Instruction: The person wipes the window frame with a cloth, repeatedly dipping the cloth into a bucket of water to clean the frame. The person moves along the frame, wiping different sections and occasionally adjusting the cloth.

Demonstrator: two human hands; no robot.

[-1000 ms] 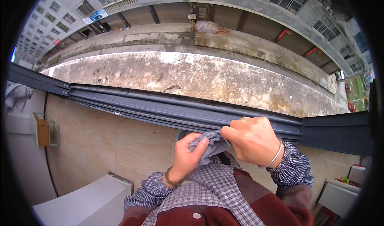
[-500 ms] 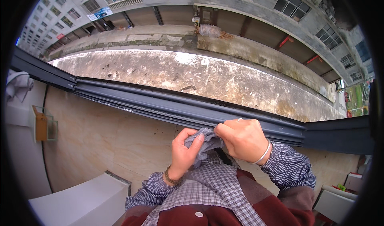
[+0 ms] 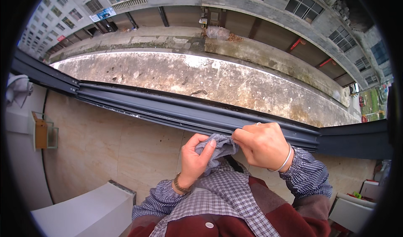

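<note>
One grey cloth (image 3: pixel 219 148) is bunched just below the frame's centre, my left grip (image 3: pixel 196 156) clamped around it, my right grip (image 3: pixel 261 146) pinching its right edge. At far left is a glass-sided brown case (image 3: pixel 40 133); at lower right, a white box (image 3: pixel 351 215), contents unclear to me.

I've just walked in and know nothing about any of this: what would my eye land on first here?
Probably the hands low of centre: the left hand grips a crumpled grey cloth, and the right hand pinches its right edge. Just beyond them, a long dark frame slants across the picture. Past it lies a stained concrete ledge, with a grey building curving along the top.
</note>
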